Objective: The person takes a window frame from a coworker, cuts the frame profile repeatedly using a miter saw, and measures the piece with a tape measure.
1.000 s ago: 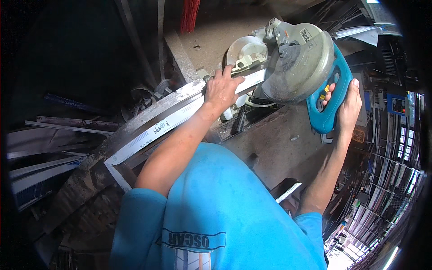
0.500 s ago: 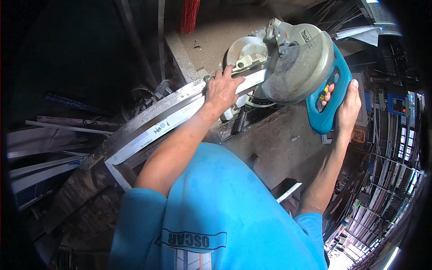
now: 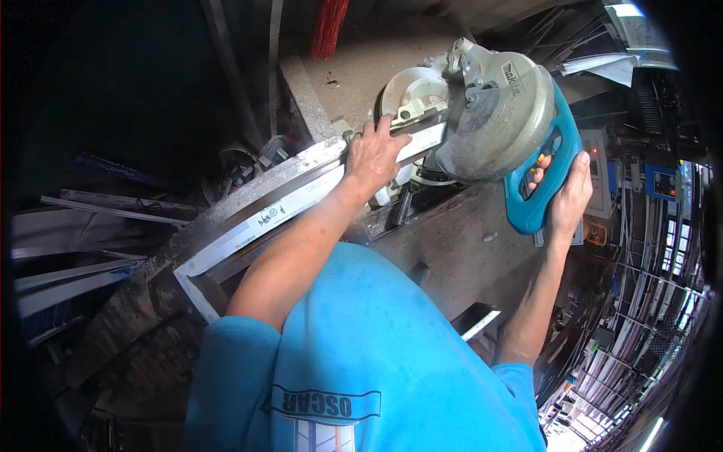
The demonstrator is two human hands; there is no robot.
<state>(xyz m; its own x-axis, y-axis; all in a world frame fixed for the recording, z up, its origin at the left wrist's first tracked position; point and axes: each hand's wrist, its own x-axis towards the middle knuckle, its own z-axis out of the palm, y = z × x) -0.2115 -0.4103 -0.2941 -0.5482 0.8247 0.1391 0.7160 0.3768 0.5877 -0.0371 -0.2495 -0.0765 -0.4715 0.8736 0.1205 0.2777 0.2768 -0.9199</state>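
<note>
My right hand (image 3: pixel 570 192) is wrapped round the teal D-shaped handle (image 3: pixel 559 175) of a miter saw (image 3: pixel 493 113), with fingers at the yellow trigger inside the loop. My left hand (image 3: pixel 373 154) grips a long metal profile (image 3: pixel 294 205) covered in white printed film, its fingers reaching over the top toward the saw's fence. The profile lies along the saw, and its right end runs up to the rounded blade guard (image 3: pixel 482 143). At its left end it meets a second white piece (image 3: pixel 197 297) at an angle. The blade's edge is hidden by the guard.
A dusty metal rail (image 3: pixel 279 175) runs behind the profile. Several loose profiles (image 3: pixel 83 279) lie at the left. Racks of long bars (image 3: pixel 640 331) fill the right side, near a blue control box (image 3: pixel 663 182). Red strands (image 3: pixel 329 30) hang at the top.
The saw head and its handle have come down slightly and shifted left, with my right hand on the handle. My left hand and the profile have hardly moved.
</note>
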